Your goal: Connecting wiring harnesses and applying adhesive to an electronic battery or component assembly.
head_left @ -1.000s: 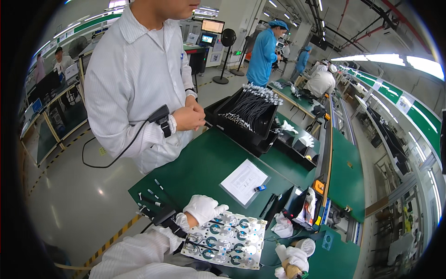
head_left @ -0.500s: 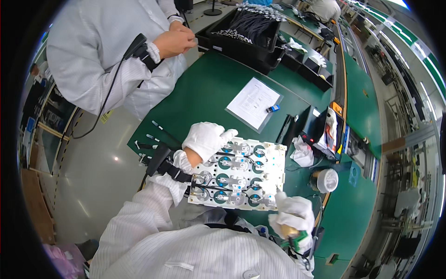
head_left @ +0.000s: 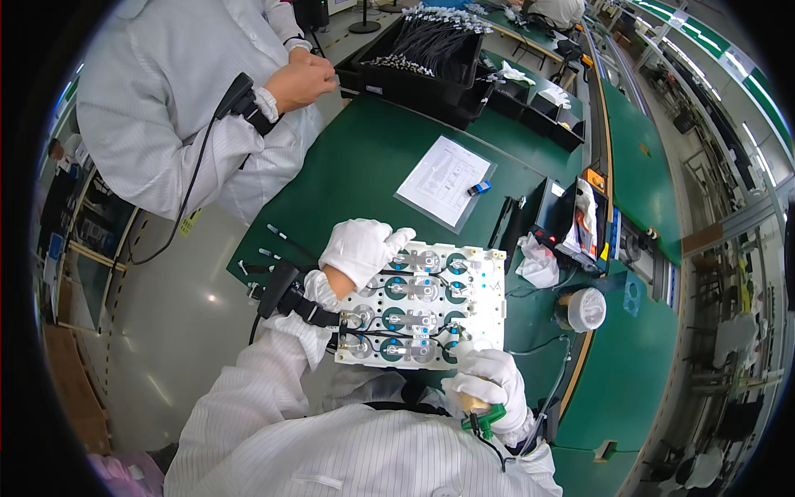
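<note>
A white perforated plate (head_left: pixel 484 311) with rows of round green discs, metal tabs and black wires lies on the bench before me. Across its upper left edge rests my left hand (head_left: pixel 358 251) in a white glove, its fingers partly stretched out and nothing seen in them. My right hand (head_left: pixel 495 383), also gloved, is closed around a corded hand tool (head_left: pixel 485 421) with a tan grip and a green end. It is over the plate's lower right corner; the hand hides the tool's working tip. A black strapped device (head_left: pixel 286 294) sits on my left wrist.
A co-worker's hands (head_left: pixel 305 81) are at the far left. Black bins (head_left: pixel 431 87) with cables stand at the back. A printed sheet (head_left: pixel 443 182) lies on the green bench, with a black box (head_left: pixel 567 224), crumpled white cloth (head_left: pixel 538 263) and white-lidded jar (head_left: pixel 586 310) on the right.
My right hand has moved left with the corded tool, onto the plate's lower right corner. The left hand stays on the plate's upper left edge.
</note>
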A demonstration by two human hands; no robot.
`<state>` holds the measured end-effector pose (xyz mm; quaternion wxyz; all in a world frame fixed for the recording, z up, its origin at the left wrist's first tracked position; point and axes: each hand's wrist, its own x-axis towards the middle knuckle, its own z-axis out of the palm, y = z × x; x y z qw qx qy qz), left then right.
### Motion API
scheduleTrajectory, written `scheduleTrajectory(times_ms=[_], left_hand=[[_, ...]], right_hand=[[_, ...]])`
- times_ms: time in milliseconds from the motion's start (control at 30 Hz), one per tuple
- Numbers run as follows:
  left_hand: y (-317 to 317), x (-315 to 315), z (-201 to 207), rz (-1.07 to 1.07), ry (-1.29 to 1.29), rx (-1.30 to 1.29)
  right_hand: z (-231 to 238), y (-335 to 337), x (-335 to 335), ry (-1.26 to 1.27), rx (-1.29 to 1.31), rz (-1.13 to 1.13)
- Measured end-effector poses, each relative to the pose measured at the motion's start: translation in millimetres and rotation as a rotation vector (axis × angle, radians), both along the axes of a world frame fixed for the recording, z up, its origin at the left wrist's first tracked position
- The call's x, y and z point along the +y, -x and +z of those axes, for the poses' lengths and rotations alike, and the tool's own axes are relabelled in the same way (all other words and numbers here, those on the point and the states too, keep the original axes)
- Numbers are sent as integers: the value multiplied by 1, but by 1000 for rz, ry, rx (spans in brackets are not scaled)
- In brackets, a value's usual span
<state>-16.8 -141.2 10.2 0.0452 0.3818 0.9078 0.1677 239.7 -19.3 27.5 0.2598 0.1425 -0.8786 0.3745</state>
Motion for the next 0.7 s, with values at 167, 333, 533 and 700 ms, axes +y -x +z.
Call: scheduleTrajectory(times_ms=[167, 333, 533, 700], left_hand=[[3, -1, -3, -9, -16, 22], [2, 2, 0, -3, -39, 3], [2, 0, -1, 0, -46, 5], [1, 0, 0, -2, -34, 4]], right_hand=[[-4, 4, -1, 24, -1, 33], [-2, 5, -6, -22, 97, -91], [-8, -2, -12, 25, 86, -151], [-12, -1, -19, 49, 167, -217]])
